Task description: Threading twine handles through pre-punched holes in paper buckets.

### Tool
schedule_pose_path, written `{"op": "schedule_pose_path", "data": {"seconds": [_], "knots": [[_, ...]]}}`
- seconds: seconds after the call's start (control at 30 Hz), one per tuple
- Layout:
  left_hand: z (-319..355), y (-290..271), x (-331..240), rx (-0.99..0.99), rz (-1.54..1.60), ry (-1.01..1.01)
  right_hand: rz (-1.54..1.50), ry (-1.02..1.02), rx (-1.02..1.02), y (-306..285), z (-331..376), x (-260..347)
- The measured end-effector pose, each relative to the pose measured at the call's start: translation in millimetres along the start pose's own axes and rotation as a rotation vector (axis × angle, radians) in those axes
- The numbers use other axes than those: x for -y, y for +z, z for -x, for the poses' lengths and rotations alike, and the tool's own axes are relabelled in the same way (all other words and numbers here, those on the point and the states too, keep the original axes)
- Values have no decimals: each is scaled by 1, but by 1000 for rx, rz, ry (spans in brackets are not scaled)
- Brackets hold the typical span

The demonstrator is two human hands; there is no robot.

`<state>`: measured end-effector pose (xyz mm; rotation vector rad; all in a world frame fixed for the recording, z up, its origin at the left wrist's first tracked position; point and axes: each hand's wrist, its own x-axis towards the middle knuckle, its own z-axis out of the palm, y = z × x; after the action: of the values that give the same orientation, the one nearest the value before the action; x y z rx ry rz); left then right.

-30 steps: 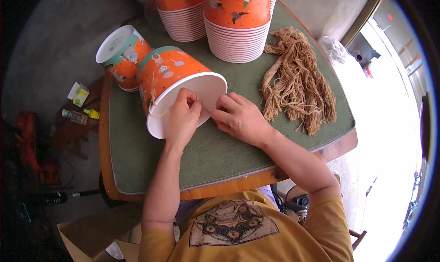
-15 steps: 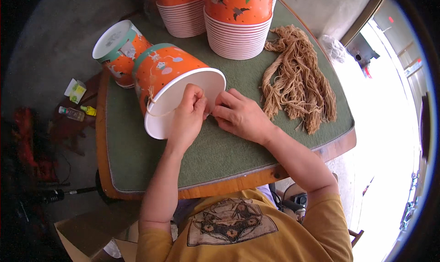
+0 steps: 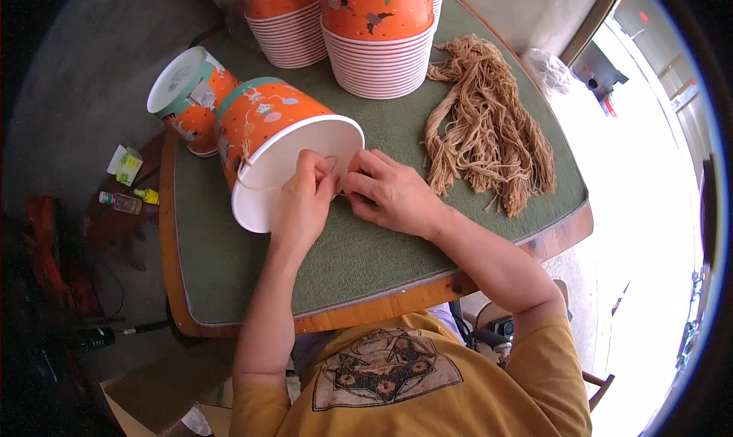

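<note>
An orange paper bucket [image 3: 279, 116] with a teal base band lies on its side, its white mouth facing me. A thin tan cord [image 3: 259, 187] comes through the wall near the left rim, where a frayed knot sits outside, and runs across the mouth to my left hand [image 3: 301, 196]. That hand is closed in a pinch on the cord in front of the opening. Beside it, at the right rim, my right hand [image 3: 395, 194] is closed too, its fingertips meeting the left ones around the cord. The curled fingers partly hide the cord's end. A small loop shows above the left fingertips.
A heap of tan cords [image 3: 492, 124] lies at the right of the green-topped table [image 3: 366, 265]. Nested orange buckets [image 3: 378, 63] stand at the back. Another bucket [image 3: 187, 93] stands upside down at the left. Small bottles [image 3: 121, 202] sit lower, beyond the left edge.
A small cord loop now shows between my fingertips. Both hands remain close together at the right rim, with slight finger movement. The whole view has shifted a little.
</note>
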<state>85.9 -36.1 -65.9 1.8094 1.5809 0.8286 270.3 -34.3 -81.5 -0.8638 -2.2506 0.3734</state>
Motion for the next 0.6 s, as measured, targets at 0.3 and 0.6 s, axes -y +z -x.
{"op": "schedule_pose_path", "data": {"seconds": [0.3, 0.6], "knots": [[9, -8, 10, 73, -138, 261, -63, -4, -41, 2, -3, 1], [14, 3, 10, -43, -164, 274, -54, 150, -7, 8, -6, 5]]}}
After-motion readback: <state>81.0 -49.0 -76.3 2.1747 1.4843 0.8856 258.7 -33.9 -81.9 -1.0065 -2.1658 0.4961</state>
